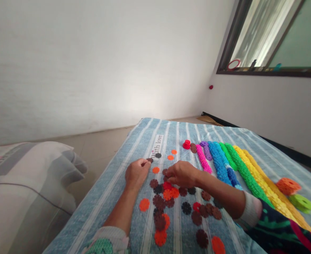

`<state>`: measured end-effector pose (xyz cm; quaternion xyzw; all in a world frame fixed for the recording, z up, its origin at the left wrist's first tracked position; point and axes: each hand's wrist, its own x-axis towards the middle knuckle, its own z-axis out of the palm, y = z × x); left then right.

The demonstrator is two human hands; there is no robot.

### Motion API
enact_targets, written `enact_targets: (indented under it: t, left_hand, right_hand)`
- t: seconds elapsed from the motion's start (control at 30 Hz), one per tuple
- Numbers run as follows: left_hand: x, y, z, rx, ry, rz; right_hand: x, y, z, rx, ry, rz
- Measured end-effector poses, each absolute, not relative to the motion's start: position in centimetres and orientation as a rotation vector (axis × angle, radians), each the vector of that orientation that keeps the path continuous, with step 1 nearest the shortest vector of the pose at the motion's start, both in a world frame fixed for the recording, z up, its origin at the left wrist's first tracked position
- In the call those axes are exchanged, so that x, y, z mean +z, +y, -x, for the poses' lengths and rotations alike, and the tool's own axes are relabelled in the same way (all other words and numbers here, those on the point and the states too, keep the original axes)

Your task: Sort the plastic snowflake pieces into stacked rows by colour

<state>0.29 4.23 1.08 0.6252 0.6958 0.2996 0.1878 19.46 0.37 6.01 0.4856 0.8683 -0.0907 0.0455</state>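
Observation:
Notched plastic discs lie loose over a striped cloth (pixel 129 215). My left hand (pixel 136 174) is closed in a pinch on a dark brown disc (pixel 150 160), beside a black disc (pixel 158 155). To its right, my right hand (pixel 181 173) bends over the scattered discs, its fingers drawn together on a brown disc (pixel 165 171); the fingers partly cover it. Just below these fingertips are a red disc (pixel 167 185) and an orange disc (pixel 167 194). Between the hands an orange disc (pixel 155 170) lies flat.
Rows of stacked discs run along the right: pink (pixel 203 158), blue (pixel 219 162), green (pixel 247 173) and yellow (pixel 261 183). An orange roll (pixel 288 186) and a lime roll (pixel 302 203) lie beyond. A covered, pale bulky thing (pixel 33 183) stands left.

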Motion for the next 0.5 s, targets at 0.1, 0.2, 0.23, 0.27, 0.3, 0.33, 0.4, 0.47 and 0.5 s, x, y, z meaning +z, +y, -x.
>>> enact_targets:
  t: [0.1, 0.2, 0.23, 0.27, 0.3, 0.33, 0.4, 0.47, 0.5]
  left_hand:
    - [1.0, 4.3, -0.3, 0.847, 1.962, -1.754]
    - [0.9, 4.3, -0.3, 0.858, 1.957, -1.756]
    - [0.9, 4.4, -0.3, 0.86, 1.956, -1.756]
    - [0.8, 4.4, -0.2, 0.862, 1.954, -1.757]
    - [0.8, 4.4, -0.2, 0.867, 1.951, -1.759]
    - [0.7, 4.4, -0.2, 0.873, 1.949, -1.761]
    - [0.7, 4.5, -0.3, 0.878, 1.947, -1.76]
    - [0.7, 4.5, -0.3, 0.873, 1.947, -1.762]
    - [0.7, 4.5, -0.3, 0.869, 1.948, -1.763]
  right_hand:
    - [6.0, -0.6, -17.9, -0.184, 2.55, -1.558]
    - [5.8, -1.1, -17.0, -0.134, 2.502, -1.631]
    - [5.8, -1.3, -16.8, -0.132, 2.501, -1.638]
    - [5.9, -1.3, -16.7, -0.139, 2.501, -1.64]
    - [5.9, -1.4, -16.6, -0.155, 2.499, -1.64]
    - [6.1, -1.4, -16.6, -0.179, 2.496, -1.636]
    - [6.3, -1.3, -16.7, -0.249, 2.481, -1.613]
    - [6.4, -1.0, -17.0, -0.332, 2.462, -1.595]
    - [6.3, -0.9, -17.3, -0.379, 2.454, -1.592]
